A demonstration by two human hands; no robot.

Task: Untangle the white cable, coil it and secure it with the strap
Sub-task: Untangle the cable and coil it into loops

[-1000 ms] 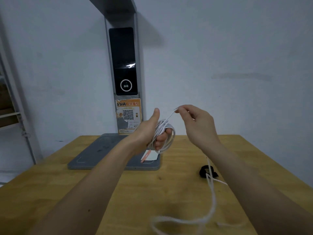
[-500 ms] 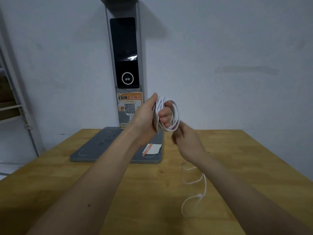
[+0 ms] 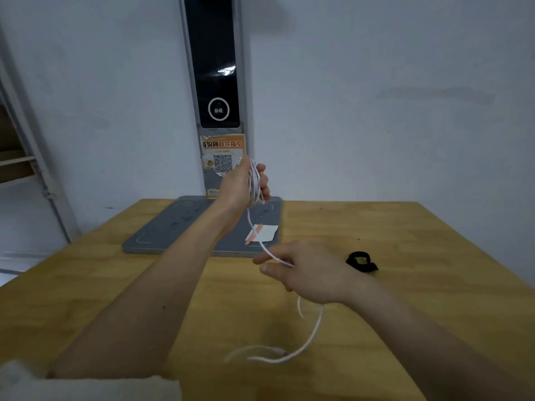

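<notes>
Your left hand [image 3: 243, 183] was raised above the far side of the table [image 3: 405, 299], its fingers [image 3: 262, 180] curled around a tight bundle of loops of the white cable [image 3: 254, 183]. The cable was thin and round, wound several times into a narrow coil standing nearly upright in that grip. From the bottom of the coil one strand ran down and toward you to your right hand [image 3: 307, 273], which held it pinched between thumb and forefinger, low over the table. Past that pinch the loose tail dropped behind the wrist, curved down to the wood and ended in a blurred open loop near you. The black strap [image 3: 362, 261] lay curled on the table just right of your right hand, apart from the cable and from both hands.
</notes>
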